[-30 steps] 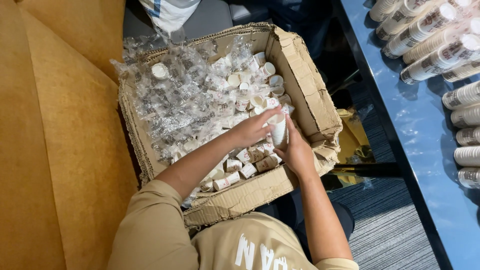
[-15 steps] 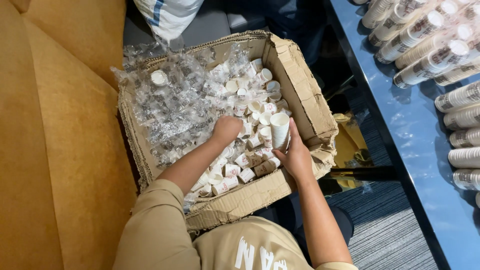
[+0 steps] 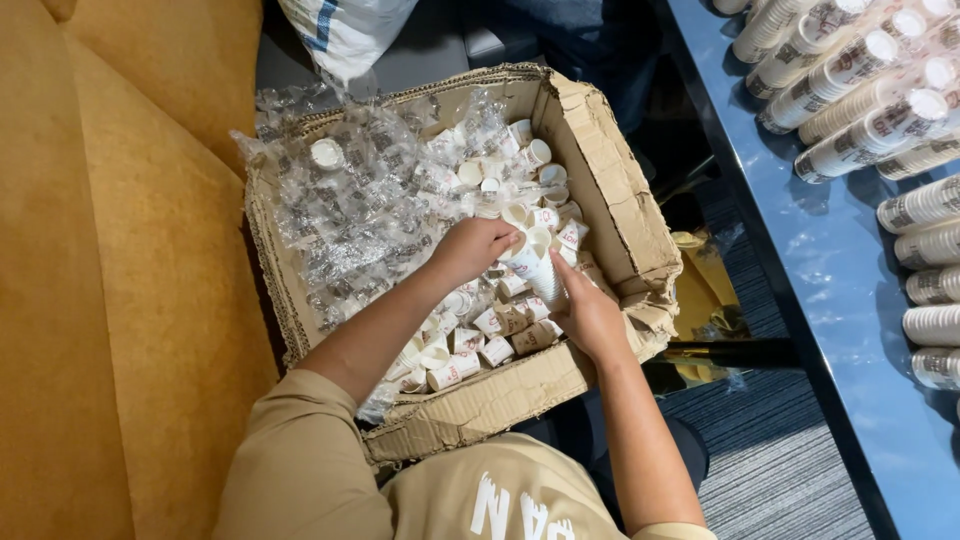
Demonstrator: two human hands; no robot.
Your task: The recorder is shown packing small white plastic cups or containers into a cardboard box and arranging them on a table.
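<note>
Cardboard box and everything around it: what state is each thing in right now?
Cardboard box: open, flaps torn, full.
Loose paper cups: jumbled, mostly on their sides.
Cup stack: nested, held by right hand.
Left hand: reaching among cups at the stack's top.
Plastic wrappers: crumpled.
Cup stacks on blue table: lying flat.

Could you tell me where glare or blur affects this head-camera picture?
In the head view, glare glints off the clear plastic wrappers in the cardboard box and off the glossy blue table; the left hand and right hand on the stack of paper cups look sharp, barely blurred.
</note>
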